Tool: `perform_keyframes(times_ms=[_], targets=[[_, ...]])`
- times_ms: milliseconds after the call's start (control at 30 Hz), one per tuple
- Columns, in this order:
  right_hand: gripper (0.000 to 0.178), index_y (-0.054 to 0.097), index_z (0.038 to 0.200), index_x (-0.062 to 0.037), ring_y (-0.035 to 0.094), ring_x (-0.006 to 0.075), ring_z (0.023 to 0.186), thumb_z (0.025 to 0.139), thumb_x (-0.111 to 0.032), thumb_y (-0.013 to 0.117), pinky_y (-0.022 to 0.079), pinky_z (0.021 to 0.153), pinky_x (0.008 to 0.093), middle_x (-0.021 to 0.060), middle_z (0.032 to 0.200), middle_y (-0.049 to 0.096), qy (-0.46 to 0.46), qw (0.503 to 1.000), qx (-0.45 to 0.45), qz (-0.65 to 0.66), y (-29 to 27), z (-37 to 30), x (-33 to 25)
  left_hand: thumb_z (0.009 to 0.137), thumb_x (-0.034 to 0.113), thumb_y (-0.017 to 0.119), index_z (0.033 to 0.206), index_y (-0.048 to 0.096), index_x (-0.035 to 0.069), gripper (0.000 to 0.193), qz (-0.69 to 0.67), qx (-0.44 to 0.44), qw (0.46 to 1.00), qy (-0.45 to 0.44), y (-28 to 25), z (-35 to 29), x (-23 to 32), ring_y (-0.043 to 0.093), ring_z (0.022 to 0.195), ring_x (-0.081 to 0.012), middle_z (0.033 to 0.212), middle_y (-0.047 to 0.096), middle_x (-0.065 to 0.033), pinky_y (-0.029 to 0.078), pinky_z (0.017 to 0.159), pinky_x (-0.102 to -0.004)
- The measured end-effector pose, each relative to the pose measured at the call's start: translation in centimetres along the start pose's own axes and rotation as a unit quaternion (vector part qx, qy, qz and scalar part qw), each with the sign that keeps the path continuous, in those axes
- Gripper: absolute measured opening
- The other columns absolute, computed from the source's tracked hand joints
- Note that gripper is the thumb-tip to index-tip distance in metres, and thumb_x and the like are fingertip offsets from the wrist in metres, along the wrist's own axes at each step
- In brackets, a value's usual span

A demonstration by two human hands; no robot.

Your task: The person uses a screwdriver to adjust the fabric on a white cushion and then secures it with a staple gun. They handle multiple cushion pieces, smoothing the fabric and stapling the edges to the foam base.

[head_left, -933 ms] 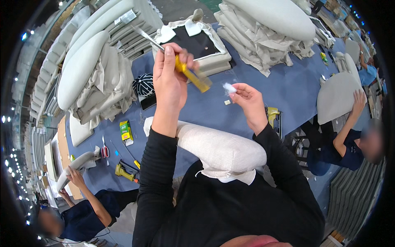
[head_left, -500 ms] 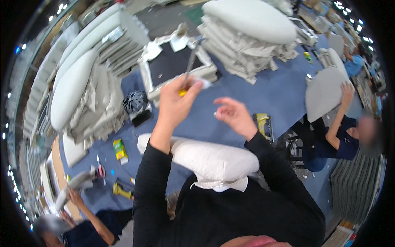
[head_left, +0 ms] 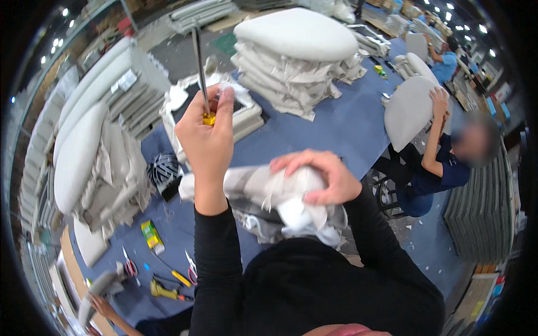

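As we sweep in from the far left, well beyond the cushion (head_left: pixel 252 182), padded panels (head_left: pixel 81 157) lean in a heap over rumpled fabric on the blue table (head_left: pixel 336 126). Closer to the cushion, on its near left, lie red-handled scissors (head_left: pixel 130 267), a green-and-yellow box (head_left: pixel 152 237), a yellow-handled screwdriver (head_left: pixel 180 278) and a yellow power tool (head_left: pixel 163 289). Just off the cushion's left end, the left hand (head_left: pixel 206 129) is clenched round a long metal tool (head_left: pixel 200 67), shaft upward, a yellow bit showing. And the cushion itself, pale and loose-covered, sits before the person's chest; the right hand (head_left: pixel 328 176) clasps its right end, fingers over the top. Beyond it rises a panel stack (head_left: pixel 294 42); well to its right, a co-worker (head_left: pixel 445 151) holds a grey panel (head_left: pixel 410 112) above scrap-littered floor (head_left: pixel 428 238).
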State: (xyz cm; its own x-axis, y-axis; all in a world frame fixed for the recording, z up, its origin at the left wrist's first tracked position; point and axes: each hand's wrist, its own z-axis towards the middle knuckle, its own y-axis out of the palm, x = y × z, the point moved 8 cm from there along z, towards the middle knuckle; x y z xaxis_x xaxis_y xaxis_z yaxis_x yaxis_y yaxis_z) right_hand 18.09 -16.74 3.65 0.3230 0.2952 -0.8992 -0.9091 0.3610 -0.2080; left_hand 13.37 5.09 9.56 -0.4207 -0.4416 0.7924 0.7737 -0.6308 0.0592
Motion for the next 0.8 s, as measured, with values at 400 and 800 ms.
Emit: perform_keyframes(times_ms=[400, 800], targets=[[0.048, 0.062, 0.122, -0.0041, 0.061, 0.0330, 0.134, 0.079, -0.011, 0.080, 0.044, 0.115, 0.0444, 0.0218, 0.141, 0.064, -0.027, 0.996, 0.044, 0.071, 2.0, 0.9, 0.4, 0.099, 0.005, 0.076, 0.102, 0.076, -0.005, 0.011, 0.036, 0.063, 0.962, -0.262, -10.2, -22.1, -2.6, 0.049, 0.068, -0.0018, 0.076, 0.063, 0.0037, 0.038, 0.060, -0.0198], [0.038, 0.073, 0.104, -0.0053, 0.069, 0.0407, 0.121, 0.070, -0.018, 0.084, 0.055, 0.102, 0.0504, 0.0233, 0.134, 0.065, -0.156, 0.986, -0.048, -0.033, 4.5, 1.0, -1.9, 0.103, 0.010, 0.072, 0.107, 0.074, -0.004, 0.014, 0.125, 0.116, 0.951, -0.258, -13.7, -27.5, -1.5, 0.052, 0.062, -0.0029, 0.075, 0.063, 0.0024, 0.038, 0.056, -0.0203]])
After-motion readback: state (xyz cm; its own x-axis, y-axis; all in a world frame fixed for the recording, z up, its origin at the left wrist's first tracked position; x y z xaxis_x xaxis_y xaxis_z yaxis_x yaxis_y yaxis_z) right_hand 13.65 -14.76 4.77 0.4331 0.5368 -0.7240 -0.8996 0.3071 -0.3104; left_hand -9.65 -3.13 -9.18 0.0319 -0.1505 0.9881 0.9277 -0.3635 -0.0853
